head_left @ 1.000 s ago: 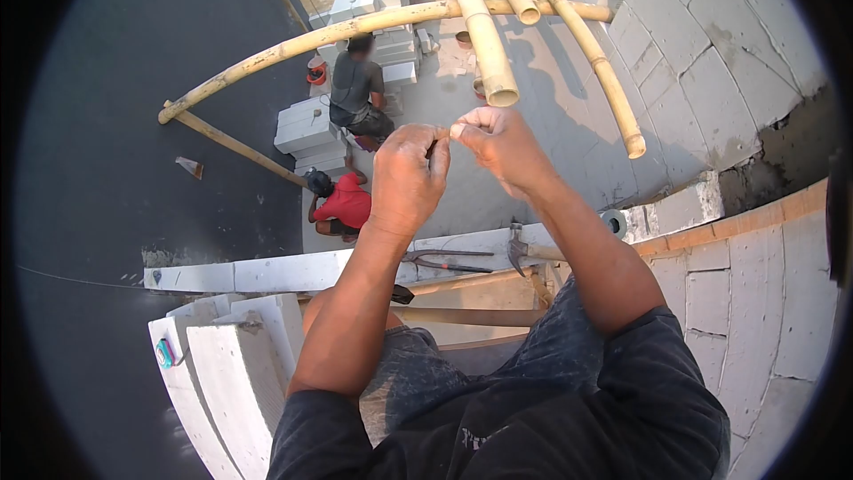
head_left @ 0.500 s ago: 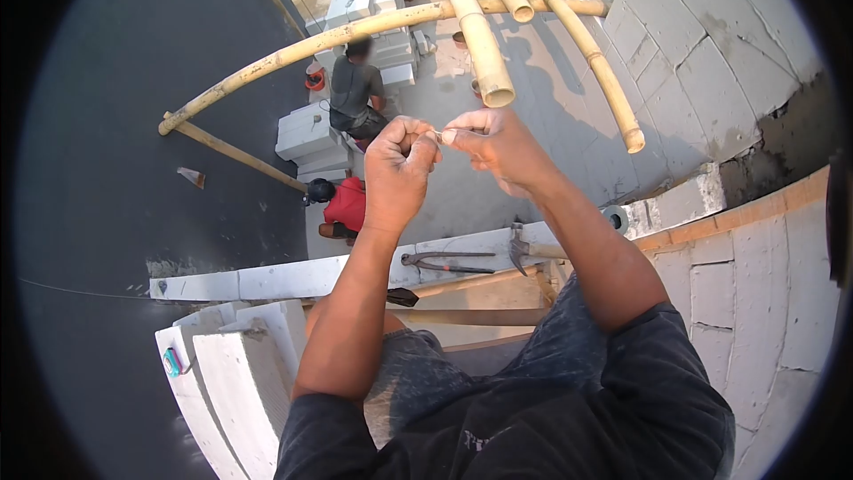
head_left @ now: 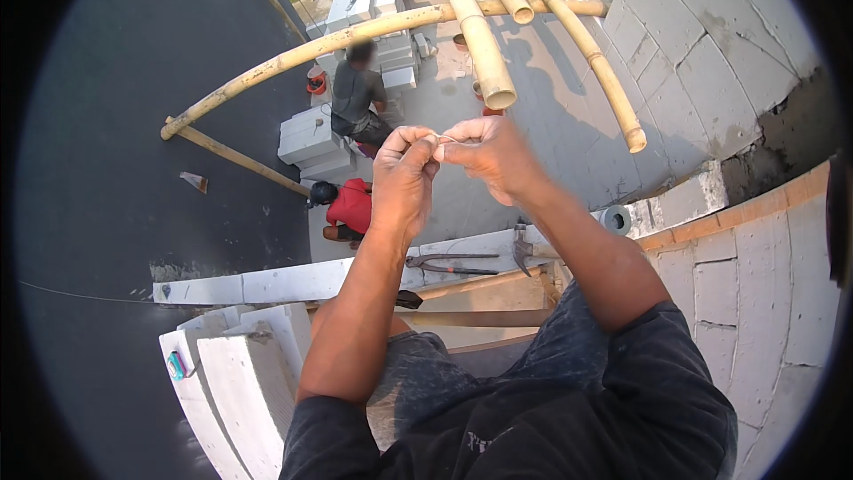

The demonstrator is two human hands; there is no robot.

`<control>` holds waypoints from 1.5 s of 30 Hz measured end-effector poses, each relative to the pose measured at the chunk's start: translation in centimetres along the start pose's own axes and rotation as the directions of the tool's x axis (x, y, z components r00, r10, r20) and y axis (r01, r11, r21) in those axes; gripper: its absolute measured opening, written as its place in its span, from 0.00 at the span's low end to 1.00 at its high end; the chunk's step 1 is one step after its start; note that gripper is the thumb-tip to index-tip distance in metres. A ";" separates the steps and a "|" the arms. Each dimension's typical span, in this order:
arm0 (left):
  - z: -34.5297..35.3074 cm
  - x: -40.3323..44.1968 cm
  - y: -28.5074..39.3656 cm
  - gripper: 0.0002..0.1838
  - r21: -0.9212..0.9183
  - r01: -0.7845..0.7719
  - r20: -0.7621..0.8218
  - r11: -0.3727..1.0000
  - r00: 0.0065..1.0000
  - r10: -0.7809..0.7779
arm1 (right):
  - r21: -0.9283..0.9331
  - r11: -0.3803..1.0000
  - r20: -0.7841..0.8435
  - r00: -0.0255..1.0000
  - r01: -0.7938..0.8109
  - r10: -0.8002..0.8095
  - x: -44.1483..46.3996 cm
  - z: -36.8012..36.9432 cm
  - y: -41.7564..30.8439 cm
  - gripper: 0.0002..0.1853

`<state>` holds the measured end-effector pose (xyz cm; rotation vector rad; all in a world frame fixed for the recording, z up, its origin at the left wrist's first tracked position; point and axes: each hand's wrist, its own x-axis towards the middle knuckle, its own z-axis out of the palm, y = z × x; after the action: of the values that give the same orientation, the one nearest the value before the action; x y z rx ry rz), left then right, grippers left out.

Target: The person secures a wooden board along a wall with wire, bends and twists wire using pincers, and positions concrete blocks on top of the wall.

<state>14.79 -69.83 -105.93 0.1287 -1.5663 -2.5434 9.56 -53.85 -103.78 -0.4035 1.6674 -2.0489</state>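
Observation:
My left hand [head_left: 404, 180] and my right hand [head_left: 494, 160] meet in front of me, raised over the top of a low block wall [head_left: 293, 279]. Both are closed in a pinch. Between the fingertips runs a thin, pale strand [head_left: 449, 138], slightly curved; whether it is string or wire I cannot tell. Below my hands, on the wall top, lie a pair of pincers [head_left: 453, 258] and a claw hammer [head_left: 522, 251], its handle partly hidden by my right forearm. A grey ring-shaped roll [head_left: 615, 220] sits beside that forearm.
Bamboo poles [head_left: 302, 52] cross ahead, some with ends [head_left: 500, 98] pointing towards me. White blocks [head_left: 240, 373] stand at lower left, with a small teal object [head_left: 176, 365]. Below, co-workers [head_left: 358, 93] are among block stacks [head_left: 313, 138]. A block wall [head_left: 711, 44] rises at right.
My hands have shifted slightly, with the fingertips closer and overlapping more. More of the strand now shows, bent over the fingers. The view has moved a little.

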 end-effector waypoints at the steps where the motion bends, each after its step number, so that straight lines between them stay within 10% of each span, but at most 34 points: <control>1: 0.1 0.0 -0.3 0.02 -0.128 0.031 0.009 0.991 1.000 -0.030 | 0.000 1.000 -0.001 1.000 0.001 -0.001 -0.1 0.3 0.1 0.11; 12: 0.2 0.1 -1.0 0.02 -0.349 0.056 -0.031 0.935 0.997 -0.071 | -0.270 0.944 -0.119 0.967 0.189 -0.228 0.8 0.9 1.8 0.11; 15: -0.2 0.2 0.0 0.03 -0.201 0.073 -0.021 0.977 0.997 -0.079 | -0.387 0.898 -0.076 0.963 0.211 -0.258 1.2 -0.1 1.7 0.11; 17: -0.5 0.2 1.4 0.03 0.371 0.046 -0.043 0.928 0.999 -0.033 | -0.433 0.874 -0.029 0.965 0.222 -0.259 1.5 -1.1 1.8 0.11; 20: 0.3 -0.4 3.6 0.04 0.603 0.036 0.034 0.797 0.997 -0.071 | -0.490 0.840 0.063 0.971 0.232 -0.232 1.4 -2.0 0.7 0.11; 23: -1.5 1.1 2.7 0.06 0.152 0.119 0.220 0.981 0.964 -0.151 | -0.507 0.829 0.118 0.972 0.234 -0.202 1.3 -2.5 0.1 0.11; 38: -0.2 0.0 2.7 0.09 0.516 0.071 0.117 0.854 0.981 -0.152 | -0.395 0.906 0.063 0.988 0.154 -0.140 1.0 -2.6 -0.2 0.11; 45: 1.1 0.1 0.9 0.04 0.245 -0.058 0.050 0.968 0.998 0.047 | -0.427 0.882 0.070 0.980 0.199 -0.187 1.0 -1.9 0.0 0.10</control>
<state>14.57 -69.22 -104.64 0.0580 -1.8712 -2.3176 7.80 -52.78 -104.30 -0.7696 2.1418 -1.7760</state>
